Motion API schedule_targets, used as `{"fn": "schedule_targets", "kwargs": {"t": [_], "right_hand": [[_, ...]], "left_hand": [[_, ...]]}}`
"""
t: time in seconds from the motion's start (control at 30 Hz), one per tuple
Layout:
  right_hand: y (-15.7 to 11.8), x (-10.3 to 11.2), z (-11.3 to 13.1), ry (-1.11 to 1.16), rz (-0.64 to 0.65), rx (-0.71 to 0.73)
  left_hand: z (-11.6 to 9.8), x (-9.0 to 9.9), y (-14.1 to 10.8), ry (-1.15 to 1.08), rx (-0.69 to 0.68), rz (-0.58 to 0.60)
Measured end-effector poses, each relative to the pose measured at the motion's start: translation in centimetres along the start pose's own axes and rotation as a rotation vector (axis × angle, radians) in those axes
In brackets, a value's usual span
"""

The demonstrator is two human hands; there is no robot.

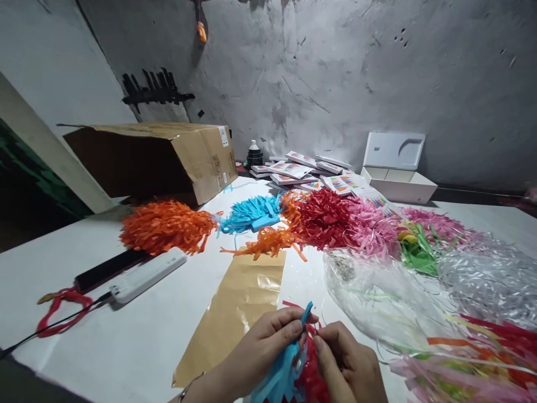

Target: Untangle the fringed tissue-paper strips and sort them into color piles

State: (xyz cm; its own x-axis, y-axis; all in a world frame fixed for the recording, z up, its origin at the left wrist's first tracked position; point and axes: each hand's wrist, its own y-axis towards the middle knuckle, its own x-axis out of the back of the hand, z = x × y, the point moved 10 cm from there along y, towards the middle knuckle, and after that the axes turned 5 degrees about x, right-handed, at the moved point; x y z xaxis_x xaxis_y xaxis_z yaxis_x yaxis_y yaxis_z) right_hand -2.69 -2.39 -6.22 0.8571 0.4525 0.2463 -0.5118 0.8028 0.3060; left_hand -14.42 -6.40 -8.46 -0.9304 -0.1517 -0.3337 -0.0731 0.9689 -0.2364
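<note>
My left hand (272,338) pinches the narrow twisted top of a blue tissue paper tassel (279,372) at the front of the table. Its fringe hangs down below the fingers. Right beside it, my right hand (350,358) is closed, thumb against forefinger, at a thin strand near the tassel's top; the strand is too fine to name surely. Red fringe (312,369) hangs between the two hands, next to the blue. A tan paper sheet (235,308) lies flat under and beyond my left hand.
Orange (168,226), blue (251,212), red (325,218) and pink fringe piles (373,226) cross the table. A clear plastic bag (377,291) lies right. Behind are a cardboard box (210,159), flat printed boxes (293,168) and a white box (400,184). A white power strip (149,274) lies left.
</note>
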Motion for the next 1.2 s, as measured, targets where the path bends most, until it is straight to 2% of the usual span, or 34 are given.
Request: {"fn": "schedule_targets", "kwargs": {"t": [0.13, 0.27, 0.37, 0.57, 0.7, 0.8, 0.87, 0.93, 1.0, 1.1, 1.13, 1.2], "right_hand": [[0.2, 0.1, -0.1, -0.087, 0.030, 0.025], [0.5, 0.1, 0.5, -0.167, 0.088, 0.130], [0.8, -0.1, -0.3, -0.154, 0.171, 0.089], [1.1, -0.5, -1.1, -0.063, 0.304, -0.032], [1.0, -0.7, -1.8, 0.068, 0.281, -0.111], [0.9, -0.7, -2.8, 0.142, 0.214, -0.179], [0.7, -1.3, -3.2, 0.218, 0.228, -0.224], [0.7, -2.0, -3.0, 0.243, 0.301, -0.222], [1.1, -1.8, -2.2, 0.157, 0.332, -0.144], [2.2, 0.7, -0.3, -0.048, 0.175, 0.056], [2.4, 1.5, 0.2, -0.084, 0.122, 0.099], [2.4, 2.0, 0.4, -0.078, 0.116, 0.108]], "left_hand": [[-0.8, 0.3, -0.2, 0.121, -0.041, -0.026], [-2.4, -0.2, -0.9, 0.535, -0.157, -0.026], [-3.1, -1.5, -1.4, 0.773, -0.220, 0.036], [-3.6, -2.3, -1.7, 0.878, -0.261, 0.048], [-3.1, -2.1, -1.5, 0.920, -0.235, 0.040], [-3.0, -2.5, -1.6, 0.967, -0.275, 0.055], [-3.0, -3.0, -1.7, 1.010, -0.307, 0.069], [-2.8, -3.5, -1.9, 1.049, -0.313, 0.097], [-2.8, -3.8, -2.1, 1.097, -0.300, 0.136], [-3.3, -3.1, -1.6, 1.181, -0.283, 0.208], [-3.8, -2.3, -1.0, 1.221, -0.292, 0.194], [-5.5, 0.4, 1.2, 1.334, -0.321, 0.073]]}}
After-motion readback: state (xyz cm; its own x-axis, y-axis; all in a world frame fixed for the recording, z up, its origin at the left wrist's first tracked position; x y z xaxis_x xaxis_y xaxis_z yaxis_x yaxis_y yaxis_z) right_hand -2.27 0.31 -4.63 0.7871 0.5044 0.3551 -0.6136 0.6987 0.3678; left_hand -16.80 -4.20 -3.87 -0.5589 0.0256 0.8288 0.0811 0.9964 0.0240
